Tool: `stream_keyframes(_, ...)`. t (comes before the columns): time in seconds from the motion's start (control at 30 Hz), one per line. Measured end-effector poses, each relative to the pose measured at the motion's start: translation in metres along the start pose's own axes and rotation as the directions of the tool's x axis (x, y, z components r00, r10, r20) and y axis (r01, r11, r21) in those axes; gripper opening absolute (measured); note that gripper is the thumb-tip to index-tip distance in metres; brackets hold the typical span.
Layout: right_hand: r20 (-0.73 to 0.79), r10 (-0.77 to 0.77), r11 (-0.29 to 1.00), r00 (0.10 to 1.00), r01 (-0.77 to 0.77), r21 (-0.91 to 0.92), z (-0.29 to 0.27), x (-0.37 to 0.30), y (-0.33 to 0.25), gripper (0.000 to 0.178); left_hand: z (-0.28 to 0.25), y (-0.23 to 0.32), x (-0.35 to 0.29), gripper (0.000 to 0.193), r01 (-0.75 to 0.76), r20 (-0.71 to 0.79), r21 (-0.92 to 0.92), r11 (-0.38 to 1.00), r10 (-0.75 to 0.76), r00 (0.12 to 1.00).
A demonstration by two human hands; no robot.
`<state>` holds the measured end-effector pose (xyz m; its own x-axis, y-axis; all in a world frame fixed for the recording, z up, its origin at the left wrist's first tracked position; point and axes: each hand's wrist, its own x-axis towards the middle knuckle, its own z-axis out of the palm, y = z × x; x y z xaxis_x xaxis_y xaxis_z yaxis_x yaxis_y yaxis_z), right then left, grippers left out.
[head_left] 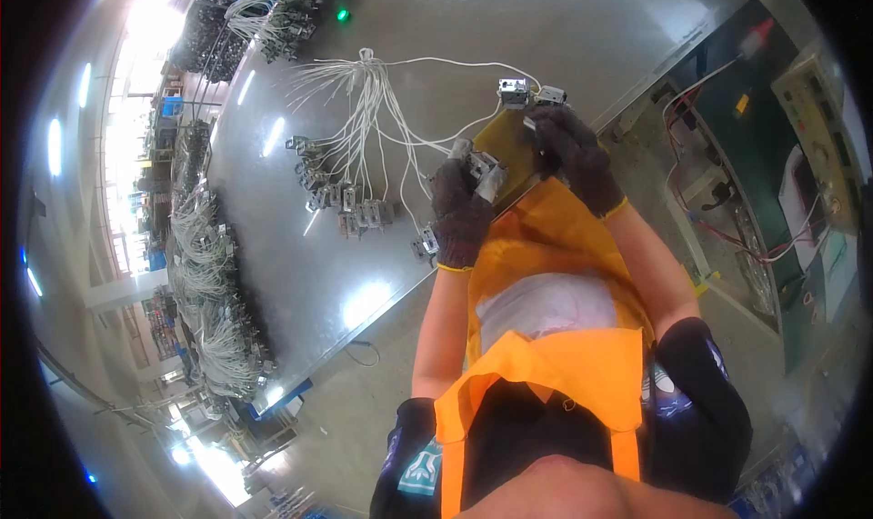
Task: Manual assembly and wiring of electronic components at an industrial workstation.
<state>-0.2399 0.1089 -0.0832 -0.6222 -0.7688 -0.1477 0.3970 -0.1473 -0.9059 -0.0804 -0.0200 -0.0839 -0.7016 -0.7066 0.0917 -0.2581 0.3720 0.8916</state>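
Note:
My left hand (461, 214), in a dark knitted glove with a yellow cuff, is closed on a small silvery metal part (488, 174) at the table's near edge. White wires from a bundle (368, 83) run toward it. My right hand (575, 155), gloved alike, is closed in a pinch; a small pale bit shows at its fingertips, too small to name. Two metal boxes, one (513, 92) just beyond and another (551, 94) touching or close behind the right fingers, lie on the table. A further metal piece (425, 244) rests by my left wrist.
Several wired metal parts (350, 201) lie fanned out on the grey metal table (364, 278). Heaps of similar wired parts (214, 301) line its left side. An instrument box (814, 124) and red and white cables (677, 169) are at the right. An orange apron (546, 219) hangs before me.

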Motion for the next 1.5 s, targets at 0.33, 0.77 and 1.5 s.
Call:
stream_keyframes(0.33,0.101,0.066,0.993,0.993,-0.056,-0.101,0.015,-0.063,0.024,0.028,-0.016,0.016,0.012,0.055,-0.247,0.139,0.382,0.891,0.209,0.968)
stream_keyframes(0.77,0.511,-0.680,0.143,0.526,0.779,-0.611,0.034,-0.032,0.007,0.022,-0.005,0.020,0.016,0.054,-0.193,0.028,0.368,0.909,0.197,0.980)
stream_keyframes(1.5,-0.071,-0.407,0.904,0.911,0.390,-0.176,0.010,0.013,-0.001,0.027,0.005,0.005,0.009,0.056,0.125,0.081,-0.481,0.868,-0.098,0.992)
